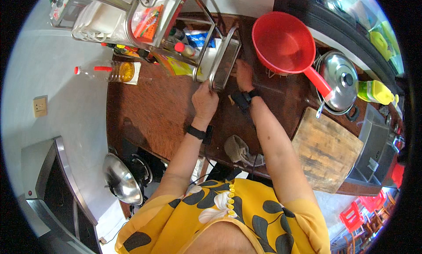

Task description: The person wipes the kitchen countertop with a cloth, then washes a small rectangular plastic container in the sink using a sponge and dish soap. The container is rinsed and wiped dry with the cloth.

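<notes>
My left hand [205,101] is closed around the near lower corner of a metal rack's narrow side shelf [227,63]. At that shelf's right side is my right hand [243,74], its fingertips against or just beside the edge; whether they grip it I cannot tell. The metal rack [128,26] holds a red-capped bottle [186,49], a blue packet [198,38] and an orange packet [150,23]. A yellow-green packet [178,65] sticks out at its lower side. A grey cloth [238,149] lies near the table's front edge.
A red plastic ladle-shaped basin [283,43] stands right of the rack, its handle over a lidded steel pot [338,81]. Further right are a yellow-green bottle [377,92] and a wooden cutting board [326,150]. An oil bottle [113,71] is at left, a steel wok lid [122,178] below.
</notes>
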